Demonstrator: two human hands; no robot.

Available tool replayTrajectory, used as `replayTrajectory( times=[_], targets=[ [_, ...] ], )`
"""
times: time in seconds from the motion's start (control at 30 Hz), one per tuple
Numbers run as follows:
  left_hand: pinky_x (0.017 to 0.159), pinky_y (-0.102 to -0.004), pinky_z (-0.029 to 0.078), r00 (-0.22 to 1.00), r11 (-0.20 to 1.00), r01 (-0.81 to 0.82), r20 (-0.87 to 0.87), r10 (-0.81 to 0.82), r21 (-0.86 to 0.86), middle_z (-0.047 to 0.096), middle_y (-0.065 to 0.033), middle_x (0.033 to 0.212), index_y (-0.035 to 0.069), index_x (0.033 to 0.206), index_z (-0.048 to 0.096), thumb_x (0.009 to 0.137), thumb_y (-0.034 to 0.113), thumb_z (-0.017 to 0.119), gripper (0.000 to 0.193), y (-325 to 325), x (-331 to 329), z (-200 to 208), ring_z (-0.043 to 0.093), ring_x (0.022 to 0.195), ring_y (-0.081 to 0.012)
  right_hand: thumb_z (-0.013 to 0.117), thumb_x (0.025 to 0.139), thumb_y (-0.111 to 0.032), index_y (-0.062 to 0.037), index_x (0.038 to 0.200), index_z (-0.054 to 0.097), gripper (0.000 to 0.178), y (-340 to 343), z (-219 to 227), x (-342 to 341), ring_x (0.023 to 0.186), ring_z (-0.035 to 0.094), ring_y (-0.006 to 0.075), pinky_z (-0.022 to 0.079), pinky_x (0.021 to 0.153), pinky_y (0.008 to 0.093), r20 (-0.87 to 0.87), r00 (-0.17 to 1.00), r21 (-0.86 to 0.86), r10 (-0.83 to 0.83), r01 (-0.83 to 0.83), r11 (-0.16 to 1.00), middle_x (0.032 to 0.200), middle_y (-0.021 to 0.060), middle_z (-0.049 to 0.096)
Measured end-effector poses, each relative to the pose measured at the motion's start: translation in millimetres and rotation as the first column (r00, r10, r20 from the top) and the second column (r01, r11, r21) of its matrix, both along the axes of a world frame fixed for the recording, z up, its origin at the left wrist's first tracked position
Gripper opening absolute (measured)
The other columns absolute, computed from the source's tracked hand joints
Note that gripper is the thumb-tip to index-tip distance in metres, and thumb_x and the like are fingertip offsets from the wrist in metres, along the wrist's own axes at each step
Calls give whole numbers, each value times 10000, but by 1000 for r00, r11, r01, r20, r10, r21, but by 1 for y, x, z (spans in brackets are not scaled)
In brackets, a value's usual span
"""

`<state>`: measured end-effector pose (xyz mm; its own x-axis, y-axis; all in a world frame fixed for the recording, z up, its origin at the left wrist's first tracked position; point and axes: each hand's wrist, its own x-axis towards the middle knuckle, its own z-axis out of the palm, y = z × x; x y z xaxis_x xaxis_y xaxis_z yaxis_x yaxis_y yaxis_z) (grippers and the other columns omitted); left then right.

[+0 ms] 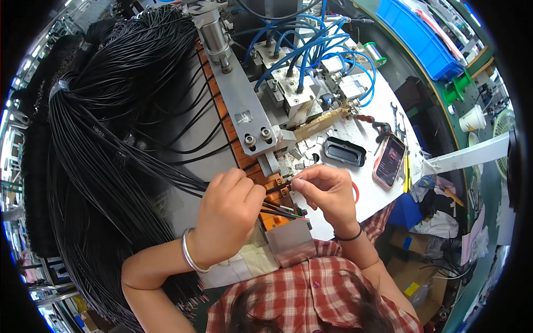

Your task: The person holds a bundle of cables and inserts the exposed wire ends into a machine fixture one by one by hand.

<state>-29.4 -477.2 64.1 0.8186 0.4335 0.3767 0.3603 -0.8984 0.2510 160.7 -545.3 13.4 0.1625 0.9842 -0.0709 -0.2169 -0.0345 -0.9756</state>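
While several black cables (273, 207) are crossing the orange rail (273, 222) at centre, right fingers (308, 190) are pinching one, left fingers (240, 190) are hiding their hold, and the upper-left bundle (139, 66) is seemingly waiting.

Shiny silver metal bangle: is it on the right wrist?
No, the bangle circles the wrist of the left hand, while a thin black band circles that of the right hand.

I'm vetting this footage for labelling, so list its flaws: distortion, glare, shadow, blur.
Head view: fisheye bows straight edges near the black rim; head view: whitish glare streaks the left rim; head view: black cables merge into shadow lower left; head view: left hand and right hand look fairly sharp, without obvious motion blur.
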Motion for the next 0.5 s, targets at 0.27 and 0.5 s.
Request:
replayTrajectory(
  times=[0.27, 0.5],
  targets=[
    [668, -359, 387, 1000, 997, -12, -21, 11, -73, 467, -87, 729, 34, 739, 504, 603, 16, 600, 167, 0, -1, 4, 482, 771, -264, 681, 831, -36, 20, 855, 650, 68, 0, 7, 11, 515, 505, 27, 371, 426, 173, -316, 922, -101, 222, -266, 959, 702, 14, 626],
    [671, -358, 387, 999, 995, -4, -39, 0, -99, 467, -85, 724, 36, 748, 512, 602, 8, 597, 171, -2, 0, -3, 481, 774, -259, 670, 841, -35, 31, 836, 622, 81, 2, -7, 12, 496, 504, 42, 379, 410, 182, -36, 993, -46, 109, -111, 993, 722, 48, 635]
  ],
)
